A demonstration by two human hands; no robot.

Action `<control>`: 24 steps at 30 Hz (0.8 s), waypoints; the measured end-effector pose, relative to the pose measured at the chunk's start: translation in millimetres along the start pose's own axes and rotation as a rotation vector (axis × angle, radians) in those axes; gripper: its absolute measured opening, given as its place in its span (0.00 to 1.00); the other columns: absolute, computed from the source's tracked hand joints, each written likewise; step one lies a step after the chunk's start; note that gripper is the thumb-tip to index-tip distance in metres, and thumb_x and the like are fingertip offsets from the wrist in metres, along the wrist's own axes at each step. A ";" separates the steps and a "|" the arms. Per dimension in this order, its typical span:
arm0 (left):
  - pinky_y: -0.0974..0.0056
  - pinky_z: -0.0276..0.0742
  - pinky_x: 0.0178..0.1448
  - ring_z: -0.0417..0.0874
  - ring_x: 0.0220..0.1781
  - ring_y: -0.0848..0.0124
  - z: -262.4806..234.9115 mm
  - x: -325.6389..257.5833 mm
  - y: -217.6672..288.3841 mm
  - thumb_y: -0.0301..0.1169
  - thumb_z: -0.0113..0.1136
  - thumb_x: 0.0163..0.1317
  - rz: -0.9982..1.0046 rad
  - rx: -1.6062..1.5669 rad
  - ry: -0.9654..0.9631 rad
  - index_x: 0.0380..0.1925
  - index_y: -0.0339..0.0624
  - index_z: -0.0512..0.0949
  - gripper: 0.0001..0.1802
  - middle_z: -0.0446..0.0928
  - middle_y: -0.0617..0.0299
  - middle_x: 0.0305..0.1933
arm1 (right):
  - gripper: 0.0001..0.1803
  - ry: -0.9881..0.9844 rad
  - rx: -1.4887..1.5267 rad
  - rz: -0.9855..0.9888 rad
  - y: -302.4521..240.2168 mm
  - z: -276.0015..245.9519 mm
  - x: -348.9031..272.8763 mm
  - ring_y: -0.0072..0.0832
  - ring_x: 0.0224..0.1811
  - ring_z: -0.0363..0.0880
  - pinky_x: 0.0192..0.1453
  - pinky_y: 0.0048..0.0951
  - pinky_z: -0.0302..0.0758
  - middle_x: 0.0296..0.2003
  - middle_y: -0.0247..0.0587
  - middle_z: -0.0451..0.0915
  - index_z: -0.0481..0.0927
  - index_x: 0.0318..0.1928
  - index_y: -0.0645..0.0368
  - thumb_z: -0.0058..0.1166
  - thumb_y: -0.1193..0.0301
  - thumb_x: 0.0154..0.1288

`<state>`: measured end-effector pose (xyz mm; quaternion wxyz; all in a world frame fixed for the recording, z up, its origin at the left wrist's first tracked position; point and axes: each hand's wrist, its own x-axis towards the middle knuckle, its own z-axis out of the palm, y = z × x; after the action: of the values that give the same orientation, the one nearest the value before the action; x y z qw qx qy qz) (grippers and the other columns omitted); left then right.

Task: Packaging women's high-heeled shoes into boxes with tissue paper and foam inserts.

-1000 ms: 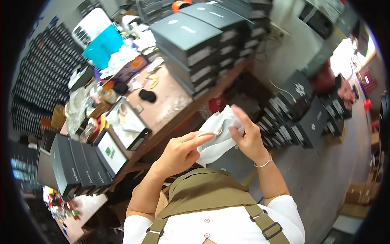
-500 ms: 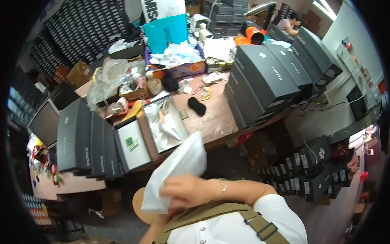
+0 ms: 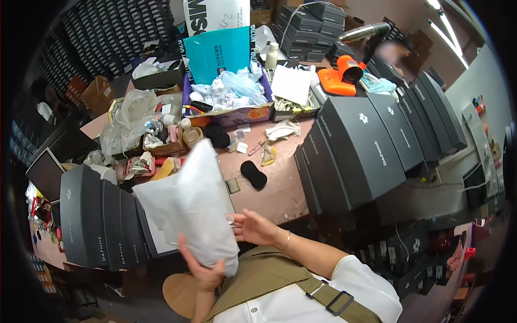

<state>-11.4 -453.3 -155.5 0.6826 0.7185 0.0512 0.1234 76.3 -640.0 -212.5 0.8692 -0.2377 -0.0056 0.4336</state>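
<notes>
My left hand (image 3: 202,269) is closed on the lower end of a white soft bag (image 3: 207,210), which rises upright in front of the table. Just to its right, my right hand (image 3: 253,229) has its fingers stretched toward the bag's edge, near the side of an open shoe box. The bag hides most of that box and whatever lies inside it. Part of a white box interior (image 3: 161,242) shows to the left of the bag. A black sponge-shaped pad (image 3: 253,175) and a small square piece (image 3: 232,185) lie on the table beyond my right hand.
Dark shoe boxes (image 3: 361,151) are stacked on the right, and more dark boxes (image 3: 81,215) stand at the left. Behind are a purple carton (image 3: 231,116) of crumpled paper, a clear bottle (image 3: 191,134) and an orange device (image 3: 339,81). A person sits far back.
The white bag has risen and turned upright over the open box. My right hand has come off the bag and opened beside it. My left hand now shows at the bag's lower end.
</notes>
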 end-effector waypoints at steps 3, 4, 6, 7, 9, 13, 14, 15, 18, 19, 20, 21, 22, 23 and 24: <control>0.57 0.62 0.69 0.66 0.65 0.51 45.1 -7.0 -33.3 0.29 0.71 0.43 0.009 0.245 -0.445 0.69 0.41 0.52 0.53 0.63 0.39 0.64 | 0.47 0.138 -0.600 -0.229 -13.3 -6.7 -20.7 0.35 0.68 0.57 0.71 0.42 0.55 0.66 0.43 0.59 0.53 0.69 0.62 0.53 0.43 0.62; 0.58 0.63 0.67 0.68 0.64 0.50 55.7 -2.1 -43.5 0.31 0.71 0.46 0.136 0.319 -0.565 0.69 0.41 0.53 0.51 0.65 0.39 0.62 | 0.44 0.406 -0.482 -0.191 -16.7 -10.5 -28.1 0.34 0.64 0.63 0.67 0.40 0.62 0.63 0.44 0.63 0.56 0.67 0.63 0.58 0.49 0.61; 0.58 0.66 0.66 0.70 0.63 0.50 60.0 18.8 -41.6 0.33 0.71 0.49 0.234 0.253 -0.693 0.67 0.41 0.58 0.46 0.68 0.41 0.61 | 0.33 0.488 -0.134 -0.174 -31.7 -34.7 -52.7 0.35 0.55 0.74 0.59 0.36 0.72 0.53 0.46 0.74 0.66 0.59 0.66 0.57 0.54 0.64; 0.58 0.66 0.65 0.71 0.63 0.51 54.1 31.5 -32.4 0.31 0.69 0.51 0.236 0.115 -0.691 0.66 0.41 0.61 0.42 0.69 0.44 0.61 | 0.33 0.528 -0.134 -0.232 -37.2 -46.0 -61.9 0.38 0.56 0.74 0.63 0.40 0.69 0.53 0.47 0.75 0.66 0.61 0.64 0.51 0.51 0.66; 0.58 0.66 0.65 0.71 0.63 0.54 32.8 45.7 -37.8 0.30 0.66 0.54 0.033 0.284 -0.359 0.59 0.37 0.69 0.32 0.70 0.47 0.61 | 0.34 0.587 -0.188 -0.395 -53.5 -51.1 -74.0 0.37 0.57 0.73 0.63 0.39 0.69 0.54 0.46 0.74 0.63 0.63 0.63 0.51 0.52 0.67; 0.55 0.59 0.69 0.62 0.68 0.48 9.7 88.7 -164.5 0.41 0.67 0.55 -0.211 0.596 -0.044 0.65 0.30 0.55 0.45 0.57 0.37 0.67 | 0.33 0.729 -0.409 -0.515 -75.2 -47.5 -74.2 0.34 0.56 0.72 0.61 0.38 0.70 0.55 0.44 0.72 0.62 0.64 0.63 0.51 0.54 0.67; 0.55 0.58 0.70 0.59 0.69 0.48 8.2 102.5 -196.3 0.44 0.67 0.53 -0.129 0.729 -0.054 0.66 0.30 0.53 0.48 0.54 0.36 0.68 | 0.34 0.724 -0.416 -0.508 -76.4 -40.2 -65.6 0.34 0.56 0.72 0.61 0.38 0.70 0.55 0.44 0.71 0.61 0.64 0.64 0.53 0.55 0.66; 0.54 0.59 0.69 0.61 0.68 0.47 8.3 121.2 -212.7 0.42 0.67 0.53 -0.212 0.722 -0.007 0.65 0.30 0.54 0.47 0.57 0.35 0.67 | 0.35 0.727 -0.419 -0.504 -75.5 -28.5 -56.7 0.34 0.56 0.73 0.60 0.37 0.71 0.55 0.44 0.71 0.61 0.63 0.64 0.55 0.55 0.65; 0.54 0.63 0.66 0.68 0.63 0.48 27.7 149.7 -232.0 0.36 0.65 0.53 -0.464 0.647 0.019 0.63 0.29 0.57 0.42 0.65 0.35 0.60 | 0.42 0.765 -0.505 -0.520 -53.5 -23.4 -42.2 0.33 0.60 0.67 0.64 0.35 0.65 0.59 0.43 0.67 0.57 0.66 0.66 0.60 0.55 0.61; 0.55 0.66 0.64 0.71 0.60 0.50 28.9 155.9 -231.3 0.33 0.63 0.53 -0.534 0.612 -0.037 0.62 0.29 0.60 0.38 0.69 0.37 0.56 | 0.43 0.795 -0.545 -0.541 -43.8 -25.5 -37.2 0.33 0.62 0.64 0.66 0.35 0.62 0.60 0.43 0.66 0.56 0.66 0.66 0.61 0.55 0.60; 0.55 0.68 0.62 0.75 0.57 0.51 24.8 159.7 -230.7 0.30 0.62 0.53 -0.602 0.591 -0.100 0.60 0.28 0.62 0.35 0.73 0.39 0.53 | 0.45 0.811 -0.523 -0.500 -38.1 -17.2 -30.4 0.33 0.63 0.62 0.68 0.34 0.58 0.61 0.42 0.64 0.55 0.66 0.67 0.62 0.54 0.59; 0.57 0.70 0.59 0.77 0.54 0.55 19.8 160.0 -229.5 0.28 0.60 0.52 -0.672 0.341 -0.120 0.57 0.29 0.64 0.32 0.75 0.43 0.50 | 0.45 0.826 -0.536 -0.500 -33.5 -16.4 -26.0 0.33 0.63 0.62 0.68 0.34 0.58 0.61 0.41 0.64 0.55 0.66 0.67 0.62 0.54 0.59; 0.59 0.72 0.56 0.79 0.50 0.58 11.0 156.2 -226.7 0.26 0.59 0.52 -0.735 0.097 -0.136 0.55 0.29 0.67 0.28 0.77 0.47 0.46 | 0.44 0.810 -0.564 -0.492 -33.1 -18.4 -22.9 0.33 0.62 0.63 0.67 0.34 0.59 0.61 0.41 0.64 0.56 0.66 0.67 0.62 0.54 0.59; 0.61 0.75 0.53 0.81 0.46 0.61 3.2 152.2 -211.6 0.24 0.57 0.51 -0.801 -0.146 -0.160 0.52 0.29 0.69 0.25 0.79 0.50 0.43 | 0.44 0.808 -0.586 -0.481 -30.1 -19.8 -24.1 0.32 0.62 0.64 0.66 0.34 0.60 0.60 0.41 0.65 0.57 0.66 0.67 0.61 0.53 0.59; 0.67 0.77 0.47 0.81 0.41 0.70 -6.9 145.5 -193.6 0.22 0.56 0.53 -0.774 -0.365 -0.148 0.45 0.32 0.73 0.17 0.79 0.56 0.41 | 0.43 0.786 -0.562 -0.497 -31.5 -22.4 -25.2 0.32 0.61 0.65 0.65 0.34 0.62 0.60 0.41 0.66 0.58 0.65 0.67 0.61 0.53 0.60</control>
<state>145.6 -399.1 -332.0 0.7962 0.5207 0.2453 -0.1864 89.1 -684.4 -214.2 0.7850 -0.5968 0.1480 0.0754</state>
